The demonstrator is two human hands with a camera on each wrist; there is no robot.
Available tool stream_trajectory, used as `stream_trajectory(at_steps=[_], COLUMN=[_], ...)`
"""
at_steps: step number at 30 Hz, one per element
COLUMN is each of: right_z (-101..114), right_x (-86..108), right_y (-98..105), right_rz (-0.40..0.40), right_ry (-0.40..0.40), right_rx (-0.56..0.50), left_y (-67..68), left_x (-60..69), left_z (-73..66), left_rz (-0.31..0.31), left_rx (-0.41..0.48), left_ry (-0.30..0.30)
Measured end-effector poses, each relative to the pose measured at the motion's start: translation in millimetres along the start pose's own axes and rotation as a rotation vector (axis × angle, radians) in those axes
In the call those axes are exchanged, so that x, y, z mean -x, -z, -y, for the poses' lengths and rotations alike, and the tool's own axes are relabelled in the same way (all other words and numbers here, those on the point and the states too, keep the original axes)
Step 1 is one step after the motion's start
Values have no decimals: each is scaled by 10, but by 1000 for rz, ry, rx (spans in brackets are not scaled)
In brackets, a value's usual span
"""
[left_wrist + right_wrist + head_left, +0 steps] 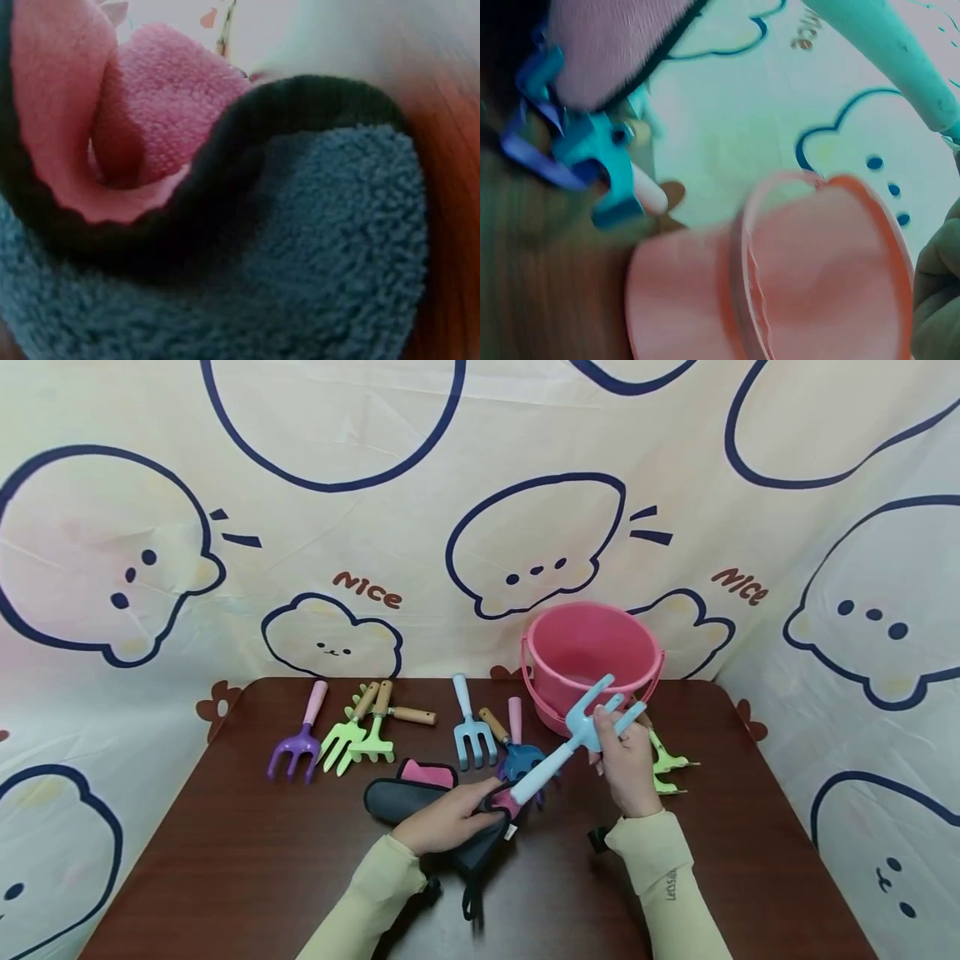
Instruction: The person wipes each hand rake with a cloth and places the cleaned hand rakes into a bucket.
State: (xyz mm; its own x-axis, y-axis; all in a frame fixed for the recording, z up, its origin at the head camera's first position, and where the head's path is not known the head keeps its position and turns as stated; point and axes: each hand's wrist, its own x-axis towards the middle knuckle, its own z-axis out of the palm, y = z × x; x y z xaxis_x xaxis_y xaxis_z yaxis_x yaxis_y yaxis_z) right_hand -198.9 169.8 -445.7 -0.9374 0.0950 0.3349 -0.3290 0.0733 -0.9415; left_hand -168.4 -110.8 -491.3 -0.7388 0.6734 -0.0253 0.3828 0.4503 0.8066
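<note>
Below centre, the left hand [444, 818] curls its fingers round a dark-grey, pink-lined fleecy mitt [474, 853]; right of centre, the right hand [628, 764] grasps a light-blue pronged fork [546, 772]

We count one round pink plastic bucket [551, 693], two pale blue plastic forks [469, 727], two pink-handled purple forks [296, 747], one wooden-handled blue tool [521, 760] and three wooden-handled light green tools [372, 745]; green tools toward the right [670, 762] and pink-lined grey fleece pieces [401, 799] elude our exact count.
</note>
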Motion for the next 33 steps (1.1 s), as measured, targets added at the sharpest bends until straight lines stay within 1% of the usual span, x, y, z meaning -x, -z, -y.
stream_trajectory(at_steps=[3, 5, 7, 9, 13, 15, 16, 19, 22, 26, 29, 33], right_z=[1, -4, -7, -15, -20, -23, -21, 10, 69, 184, 291, 448], right_x=[-25, -42, -53, -58, -61, -63, -63, -56, -44, -56, -127, -322], right_y=[102, 136, 153, 156, 144, 143, 146, 162, 185, 226, 257, 286], right_rz=[-44, -49, -43, -27, 8, 20, 23, 42, 78, 107, 104, 61], right_ry=[-7, -18, -34, -51, -73, -78, -83, -102, -117, -100, -74, -14], right_rx=[0, -6, -25, -50, -93, -115, -127, -180, -250, -319, -341, -297], left_y=[16, 25, 23, 14, -15, -26, -33, -41, -41, -43, -49, -50], left_x=[-2, -3, -3, 3, 21, 27, 26, 22, 20, 18, 21, 26], left_z=[32, 61, 96, 131, 196, 218, 232, 261, 286, 320, 336, 336], left_rz=[-41, -72, -92, -109, -123, -117, -111, -87, -77, -73, -68, -69], left_rx=[1, -8, -10, 1, 72, 102, 106, 101, 88, 90, 97, 115], left_ry=[-4, -11, 1, 44, 179, 225, 233, 225, 205, 216, 223, 226])
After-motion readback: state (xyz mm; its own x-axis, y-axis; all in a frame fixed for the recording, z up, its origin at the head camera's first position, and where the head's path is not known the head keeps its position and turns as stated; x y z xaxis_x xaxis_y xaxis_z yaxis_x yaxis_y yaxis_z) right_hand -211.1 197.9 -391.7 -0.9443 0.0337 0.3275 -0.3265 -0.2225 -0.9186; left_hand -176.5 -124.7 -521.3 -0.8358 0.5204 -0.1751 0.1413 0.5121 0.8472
